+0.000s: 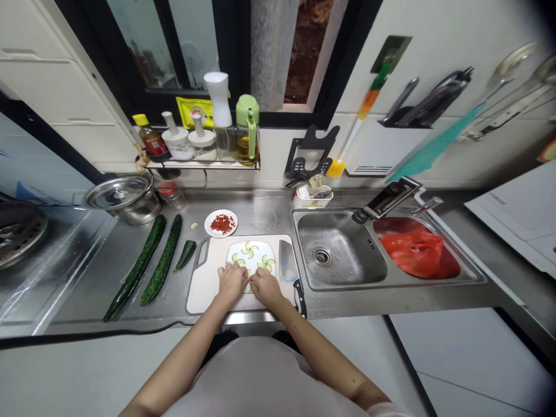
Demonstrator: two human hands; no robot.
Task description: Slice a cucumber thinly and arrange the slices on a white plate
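Currently both hands are over the near half of a white plate (262, 249), their fingertips gathered close together. The left hand (233, 282) bends in from one side and the right hand (264, 288) from the other, fingers curled; they seem to be at a slice near the plate's middle, though at this size I cannot tell whether either one pinches it. Thin green-edged cucumber slices (249, 249) lie on the plate in curved clusters, one at the far edge and others toward the left and right.

The plate sits on a pale cutting board (203, 294) on the counter (98, 255). A knife (287, 260) lies along the board's right side, its black handle toward the person. Just beyond the board is a small dish (209, 226) of red bits (223, 223). To the left lie two long cucumbers (136, 272) and a short cucumber piece (186, 255).
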